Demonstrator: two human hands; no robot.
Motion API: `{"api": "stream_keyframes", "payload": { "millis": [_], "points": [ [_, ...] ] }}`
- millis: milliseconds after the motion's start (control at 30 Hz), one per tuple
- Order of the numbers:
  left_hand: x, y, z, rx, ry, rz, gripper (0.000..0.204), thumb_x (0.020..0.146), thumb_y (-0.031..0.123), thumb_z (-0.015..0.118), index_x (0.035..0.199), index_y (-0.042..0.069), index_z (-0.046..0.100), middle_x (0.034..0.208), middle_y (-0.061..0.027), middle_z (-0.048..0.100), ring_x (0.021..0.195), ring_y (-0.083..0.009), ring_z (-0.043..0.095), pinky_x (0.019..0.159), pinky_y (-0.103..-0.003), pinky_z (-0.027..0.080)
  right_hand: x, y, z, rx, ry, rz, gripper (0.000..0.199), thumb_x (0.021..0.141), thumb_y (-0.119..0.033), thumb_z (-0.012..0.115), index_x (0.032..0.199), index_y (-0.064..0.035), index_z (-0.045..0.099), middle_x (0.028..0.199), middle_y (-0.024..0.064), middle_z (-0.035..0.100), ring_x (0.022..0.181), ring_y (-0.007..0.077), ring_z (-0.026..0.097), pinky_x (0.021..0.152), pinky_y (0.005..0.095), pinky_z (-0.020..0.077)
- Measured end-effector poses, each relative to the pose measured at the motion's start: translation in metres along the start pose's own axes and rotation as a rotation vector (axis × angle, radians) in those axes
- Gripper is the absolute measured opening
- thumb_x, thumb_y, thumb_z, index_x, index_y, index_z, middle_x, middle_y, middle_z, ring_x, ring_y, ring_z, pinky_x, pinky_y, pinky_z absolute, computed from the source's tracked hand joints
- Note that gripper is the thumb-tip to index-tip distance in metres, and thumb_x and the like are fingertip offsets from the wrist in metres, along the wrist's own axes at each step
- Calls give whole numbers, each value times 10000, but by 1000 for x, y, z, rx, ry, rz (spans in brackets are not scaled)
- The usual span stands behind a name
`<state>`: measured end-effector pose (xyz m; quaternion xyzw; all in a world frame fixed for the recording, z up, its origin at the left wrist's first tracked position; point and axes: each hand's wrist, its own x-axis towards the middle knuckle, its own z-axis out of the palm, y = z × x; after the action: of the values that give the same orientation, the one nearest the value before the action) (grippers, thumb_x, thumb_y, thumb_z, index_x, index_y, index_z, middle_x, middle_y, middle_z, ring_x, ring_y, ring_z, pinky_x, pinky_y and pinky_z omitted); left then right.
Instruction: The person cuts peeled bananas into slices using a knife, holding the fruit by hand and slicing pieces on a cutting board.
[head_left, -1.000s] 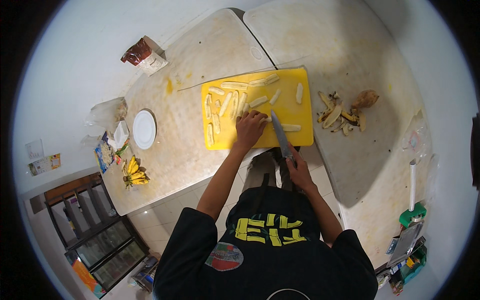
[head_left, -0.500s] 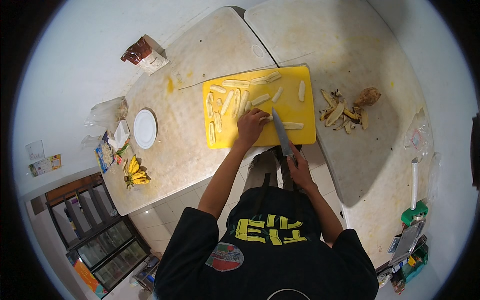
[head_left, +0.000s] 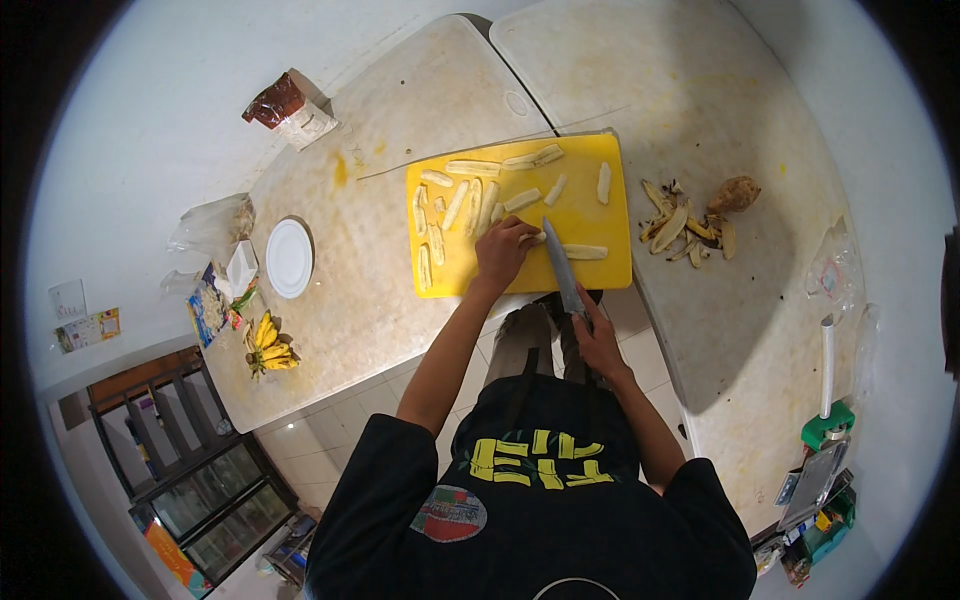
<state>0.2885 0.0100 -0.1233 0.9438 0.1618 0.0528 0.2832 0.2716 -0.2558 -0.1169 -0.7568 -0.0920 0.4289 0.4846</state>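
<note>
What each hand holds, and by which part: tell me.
The right hand holds the knife by its handle. The left hand touches a banana piece beside the knife; whether it grips it cannot be told.

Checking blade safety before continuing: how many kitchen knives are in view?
1: the kitchen knife in the right hand, blade over the yellow cutting board. Others may be hidden.

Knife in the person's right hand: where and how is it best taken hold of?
The knife is probably best gripped by its handle, coming from the person's side: that end points toward the body, in the right hand, while the blade slants away over the yellow cutting board.
</note>
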Motion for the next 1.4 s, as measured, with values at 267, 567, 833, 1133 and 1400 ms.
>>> {"api": "stream_keyframes", "payload": {
  "millis": [267,567,833,1133,1400],
  "points": [
    [-2,-1,-2,-38,1,-18,151,884,280,785,995,184,819,1018,12,737,968,-260,707,818,-401,568,9,-4,5,141,12,-47,597,1061,-169,533,1638,-176,380,1523,258,543,1428,379,518,1160,416,397],
    [-18,-15,-10,-115,17,-12,185,913,219,753,1048,102,800,1038,-97,736,979,-325,703,870,-437,550,11,7,9,137,33,-4,605,1050,-154,534,1636,-179,388,1460,256,593,1323,322,588,1126,400,421],
    [-20,-22,-2,-123,94,-17,129,879,195,781,976,118,817,972,-61,739,949,-302,701,838,-429,544,12,8,12,141,29,-89,618,1052,-152,542,1647,-173,374,1063,126,691,716,143,553,719,320,501],
    [-18,-20,-5,-91,164,58,145,862,202,794,984,130,826,955,-49,748,912,-275,707,798,-412,547,13,11,20,223,13,-79,627,1097,-144,486,1681,-250,283,626,-35,449,465,58,410,441,252,389],
    [-17,-19,-2,-97,189,78,127,831,241,819,936,171,838,913,6,737,895,-230,710,774,-391,547,13,5,28,237,30,-62,617,1102,-152,482,1679,-246,287,634,-33,445,464,60,412,435,249,385]
  ]
}}
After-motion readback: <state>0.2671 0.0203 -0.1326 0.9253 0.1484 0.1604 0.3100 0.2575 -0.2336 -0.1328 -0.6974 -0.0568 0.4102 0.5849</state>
